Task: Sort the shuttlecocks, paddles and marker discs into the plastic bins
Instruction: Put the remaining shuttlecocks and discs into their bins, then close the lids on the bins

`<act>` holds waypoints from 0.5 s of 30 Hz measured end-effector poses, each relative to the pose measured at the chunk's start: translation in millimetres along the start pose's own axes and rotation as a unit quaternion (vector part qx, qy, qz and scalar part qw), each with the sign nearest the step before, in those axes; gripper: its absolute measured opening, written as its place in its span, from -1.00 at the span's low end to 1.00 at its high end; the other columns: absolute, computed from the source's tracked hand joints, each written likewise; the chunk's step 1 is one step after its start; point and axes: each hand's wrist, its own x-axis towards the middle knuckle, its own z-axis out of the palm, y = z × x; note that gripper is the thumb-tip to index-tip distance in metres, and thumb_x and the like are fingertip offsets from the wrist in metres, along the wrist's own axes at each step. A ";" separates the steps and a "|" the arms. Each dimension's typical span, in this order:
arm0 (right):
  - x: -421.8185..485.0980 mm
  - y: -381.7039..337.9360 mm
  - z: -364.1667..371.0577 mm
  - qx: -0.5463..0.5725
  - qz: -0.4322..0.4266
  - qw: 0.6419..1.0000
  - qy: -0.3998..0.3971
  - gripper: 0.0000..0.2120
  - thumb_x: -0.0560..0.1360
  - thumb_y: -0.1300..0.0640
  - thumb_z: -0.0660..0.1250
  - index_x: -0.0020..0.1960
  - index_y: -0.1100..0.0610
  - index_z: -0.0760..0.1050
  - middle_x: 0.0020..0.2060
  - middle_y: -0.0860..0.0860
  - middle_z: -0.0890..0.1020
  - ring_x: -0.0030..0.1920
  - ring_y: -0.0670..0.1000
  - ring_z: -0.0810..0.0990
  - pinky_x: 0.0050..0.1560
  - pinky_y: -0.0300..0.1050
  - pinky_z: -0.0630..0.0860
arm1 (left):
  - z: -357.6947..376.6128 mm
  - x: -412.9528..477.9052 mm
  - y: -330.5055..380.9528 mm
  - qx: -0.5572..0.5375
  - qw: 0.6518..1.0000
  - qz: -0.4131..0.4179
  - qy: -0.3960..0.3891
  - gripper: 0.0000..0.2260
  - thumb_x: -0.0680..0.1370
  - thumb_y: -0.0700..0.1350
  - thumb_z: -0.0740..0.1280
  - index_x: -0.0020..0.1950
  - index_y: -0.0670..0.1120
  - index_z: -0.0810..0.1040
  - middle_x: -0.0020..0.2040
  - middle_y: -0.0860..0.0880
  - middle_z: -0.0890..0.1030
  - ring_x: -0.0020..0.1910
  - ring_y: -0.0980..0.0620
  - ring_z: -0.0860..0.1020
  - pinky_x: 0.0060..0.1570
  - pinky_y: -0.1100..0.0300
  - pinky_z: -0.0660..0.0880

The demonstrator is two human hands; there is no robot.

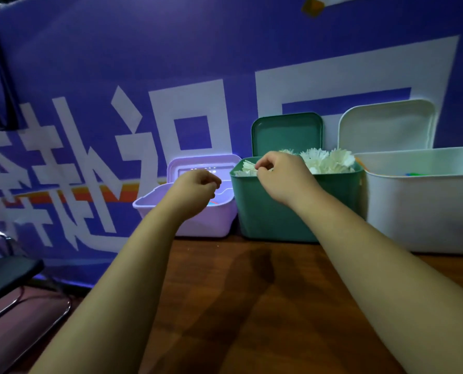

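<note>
Three open plastic bins stand in a row at the back of the wooden table: a small purple bin (149, 205), a green bin (279, 211) and a large white bin (419, 211). White shuttlecocks (330, 160) fill the green bin to its rim. My right hand (281, 176) hangs over that bin's left corner, fingers curled and pinching a shuttlecock (248, 166) there. My left hand (195, 190) hovers over the purple bin with curled fingers and nothing visible in them. A bit of colour (211, 203) shows inside the purple bin. Green and blue pieces (414, 174) peek over the white bin's rim.
Each bin's lid stands upright behind it: purple lid (198, 161), green lid (287, 133), white lid (387, 125). A blue banner (90, 76) with white characters closes off the back. A dark chair (6, 279) stands left of the brown table (252, 306).
</note>
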 end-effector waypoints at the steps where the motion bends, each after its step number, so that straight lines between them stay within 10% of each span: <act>1: -4.9 -1.2 -1.9 -0.002 -0.004 1.000 0.001 -0.77 0.59 0.14 0.25 0.08 0.02 0.68 0.04 -0.03 0.71 0.03 0.04 0.64 0.03 -0.09 0.57 | -1.4 -6.1 1.0 -0.010 1.000 0.005 -0.008 -0.78 0.66 -0.15 0.25 0.13 -0.01 0.70 0.07 0.07 0.71 0.00 0.10 0.70 0.01 0.13 0.61; 15: 114.8 10.8 31.4 -0.137 -0.064 0.985 -0.083 -0.78 0.56 0.16 0.32 0.13 0.08 0.70 0.10 0.05 0.69 0.13 0.13 0.63 0.16 -0.02 0.58 | 15.3 151.0 -48.8 0.162 0.986 0.034 0.019 -0.75 0.64 -0.18 0.27 0.21 -0.01 0.69 0.14 0.00 0.69 0.09 -0.04 0.63 0.07 0.17 0.48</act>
